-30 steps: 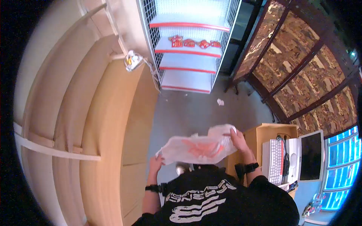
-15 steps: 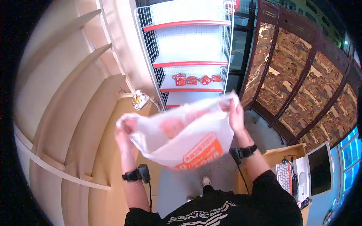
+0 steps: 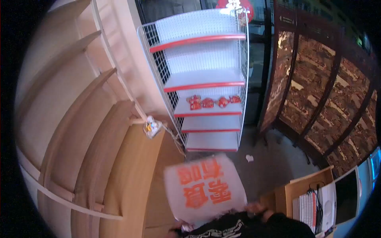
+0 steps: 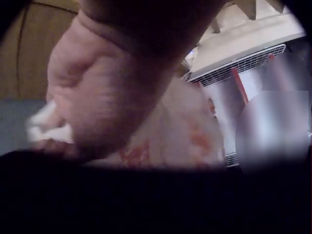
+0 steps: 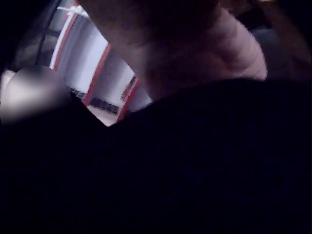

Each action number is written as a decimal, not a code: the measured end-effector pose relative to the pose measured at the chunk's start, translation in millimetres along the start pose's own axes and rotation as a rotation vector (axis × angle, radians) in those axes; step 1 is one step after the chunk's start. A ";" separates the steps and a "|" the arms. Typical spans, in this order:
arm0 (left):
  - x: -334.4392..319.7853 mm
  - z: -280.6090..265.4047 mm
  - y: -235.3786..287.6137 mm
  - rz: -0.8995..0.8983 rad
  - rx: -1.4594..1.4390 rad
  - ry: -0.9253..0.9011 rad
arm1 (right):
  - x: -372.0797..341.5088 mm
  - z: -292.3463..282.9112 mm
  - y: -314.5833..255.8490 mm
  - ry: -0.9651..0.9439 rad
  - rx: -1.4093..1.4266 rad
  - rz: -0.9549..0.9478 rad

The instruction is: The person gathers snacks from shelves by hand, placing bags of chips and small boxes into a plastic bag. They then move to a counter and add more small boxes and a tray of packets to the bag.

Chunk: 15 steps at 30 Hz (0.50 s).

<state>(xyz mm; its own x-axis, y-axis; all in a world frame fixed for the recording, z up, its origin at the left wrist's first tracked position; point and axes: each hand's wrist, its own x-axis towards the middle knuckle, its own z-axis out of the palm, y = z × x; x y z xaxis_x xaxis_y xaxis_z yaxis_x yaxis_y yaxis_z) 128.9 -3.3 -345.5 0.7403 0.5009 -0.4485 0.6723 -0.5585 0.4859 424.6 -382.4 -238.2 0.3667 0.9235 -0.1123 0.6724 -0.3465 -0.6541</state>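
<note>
A white plastic bag [image 3: 206,190] with large orange characters is spread out in front of my body in the head view, its far end over the floor. In the left wrist view my left hand [image 4: 97,92] grips a bunched white edge of the bag [image 4: 46,126] with curled fingers. My right hand [image 3: 256,208] is at the bag's near right corner, blurred and partly hidden by the dark shirt. The right wrist view shows part of the right hand [image 5: 239,48], but its fingers and any hold on the bag are hidden.
Beyond the bag stands a white rack [image 3: 206,81] with red-edged shelves and several red packets [image 3: 207,103]. Wooden shelving [image 3: 131,162] runs along the left. At the right are a wooden desk [image 3: 293,190] with a keyboard and monitor [image 3: 346,196], and a patterned screen [image 3: 309,87].
The bag was raised with its mouth held wide; it is now lower and spread flat, large characters showing. Both hands have come down close to the body. The head view has tilted up.
</note>
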 end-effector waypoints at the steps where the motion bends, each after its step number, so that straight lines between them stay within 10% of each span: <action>1: 5.7 -0.8 -1.7 0.020 -0.028 -0.117 | 4.6 -2.9 -8.0 0.032 -0.041 0.301; 5: -116.9 14.9 -21.8 -0.031 -0.168 -0.586 | 33.4 -17.5 -56.3 -0.024 -0.199 1.572; 6: -96.9 -53.1 81.7 -0.464 -0.121 -0.173 | 38.5 -20.5 -65.2 -0.052 -0.272 1.898; 7: -106.5 -91.2 121.1 -0.198 -0.383 -0.049 | 32.0 -20.7 -51.4 -0.091 -0.292 1.910; 9: -69.1 -98.1 120.1 -0.231 -0.461 0.029 | 17.5 -14.3 -4.7 -0.139 -0.123 1.322; 10: -51.8 -106.7 126.8 -0.280 -0.551 -0.031 | 10.1 -10.0 16.8 -0.140 0.132 0.404; 15: -37.5 -171.1 198.3 -0.185 -0.982 0.069 | 88.0 -100.4 -40.9 0.083 0.378 0.415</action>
<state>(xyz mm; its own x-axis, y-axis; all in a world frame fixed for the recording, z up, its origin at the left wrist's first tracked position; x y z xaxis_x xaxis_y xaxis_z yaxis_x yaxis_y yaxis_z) 235.7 -19.7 -104.0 0.6014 0.5792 -0.5504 0.4616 0.3104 0.8310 493.9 -303.4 -146.3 0.6110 0.7010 -0.3679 0.1893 -0.5806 -0.7919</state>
